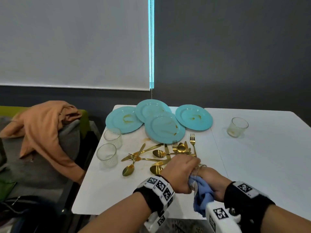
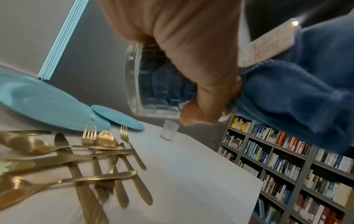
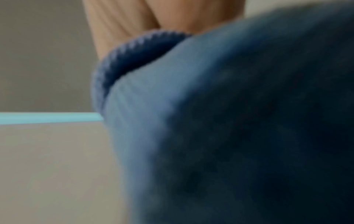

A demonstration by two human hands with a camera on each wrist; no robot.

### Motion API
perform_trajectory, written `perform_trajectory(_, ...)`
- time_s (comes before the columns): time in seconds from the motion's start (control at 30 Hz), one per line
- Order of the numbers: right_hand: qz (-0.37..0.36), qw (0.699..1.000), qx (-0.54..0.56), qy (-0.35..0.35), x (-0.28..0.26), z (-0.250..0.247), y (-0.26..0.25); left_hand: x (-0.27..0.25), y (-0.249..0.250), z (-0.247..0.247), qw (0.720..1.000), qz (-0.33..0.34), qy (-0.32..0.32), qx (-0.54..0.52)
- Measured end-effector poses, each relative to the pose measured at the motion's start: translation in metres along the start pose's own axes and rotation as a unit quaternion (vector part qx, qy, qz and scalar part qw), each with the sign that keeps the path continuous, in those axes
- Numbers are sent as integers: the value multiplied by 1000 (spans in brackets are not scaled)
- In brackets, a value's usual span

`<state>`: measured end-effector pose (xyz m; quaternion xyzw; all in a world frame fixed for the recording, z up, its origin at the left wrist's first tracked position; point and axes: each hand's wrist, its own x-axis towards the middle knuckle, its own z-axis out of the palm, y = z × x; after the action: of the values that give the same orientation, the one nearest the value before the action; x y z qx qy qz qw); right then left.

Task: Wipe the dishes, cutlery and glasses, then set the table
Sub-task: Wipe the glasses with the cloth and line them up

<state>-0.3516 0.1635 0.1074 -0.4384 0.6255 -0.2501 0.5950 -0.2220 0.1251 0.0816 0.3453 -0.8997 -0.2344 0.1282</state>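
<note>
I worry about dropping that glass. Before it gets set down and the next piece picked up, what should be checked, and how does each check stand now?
1. Left hand grips the glass: ok.
2. Right hand holds blue cloth in the glass: ok.
3. Glass wiped clean: cannot tell.
4. Bare table on the right for setting it down: ok.
5. Plates clean: not ok, stains show.
6. Cutlery sorted: not ok, piled.

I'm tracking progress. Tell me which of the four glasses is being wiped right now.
The glass gripped in the left hand, with the blue cloth pushed into it by the right hand. The other three stand untouched on the table.
</note>
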Motion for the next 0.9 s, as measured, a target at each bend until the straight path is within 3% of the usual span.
perform_trajectory(0.03, -8, 1000, -11, -6, 2, 0, 1, 2, 0, -4, 1000, -11, -17, -9)
perform_trajectory(0.07, -3, 999, 0, 38, -1, 1, -2, 3, 2, -9, 999, -26, -26, -19)
perform_trajectory(0.1, -23, 997, -64, 39, -5, -1, -6, 3, 3, -14, 997, -48, -49, -44)
perform_trajectory(0.17, -44, 999, -11, -19, -5, -12, -2, 5, 5, -19, 986, -88, -105, -97)
perform_trajectory(0.2, -34, 996, 77, 3, -3, -20, 0, 7, 7, -20, 983, -90, -119, -104)
perform_trajectory(0.23, -93, 994, 17, 49, 4, -23, 8, 9, 10, -20, 983, -88, -125, -100)
perform_trajectory(0.27, -84, 993, -2, 85, 4, -26, 15, 11, 12, -19, 985, -83, -124, -84)
perform_trajectory(0.33, -28, 988, -107, 107, 1, -17, 18, 15, 15, -13, 992, -56, -107, -29)
perform_trajectory(0.37, -35, 976, -204, 67, 1, -10, 19, 16, 15, -8, 995, -41, -91, -9)
perform_trajectory(0.43, -12, 968, -252, 10, 3, -5, 14, 11, 17, 2, 998, -35, -60, -12)
perform_trajectory(0.53, 44, 997, -36, -44, 4, -14, 8, 1, 13, 19, 998, -46, -5, -44)
perform_trajectory(0.63, 94, 982, 164, -19, -9, -32, -6, -3, 6, 14, 983, -100, 78, -132)
perform_trajectory(0.7, 52, 985, 161, 25, -24, -50, -26, -4, -5, 7, 959, -172, 101, -203)
perform_trajectory(0.77, -17, 982, 169, 77, -35, -71, -43, -6, -17, 9, 943, -200, 127, -233)
perform_trajectory(0.83, -64, 987, 69, 128, -42, -85, -54, -7, -22, 14, 940, -205, 139, -234)
perform_trajectory(0.9, -108, 983, -90, 116, -40, -89, -52, -4, -21, 18, 940, -201, 131, -241)
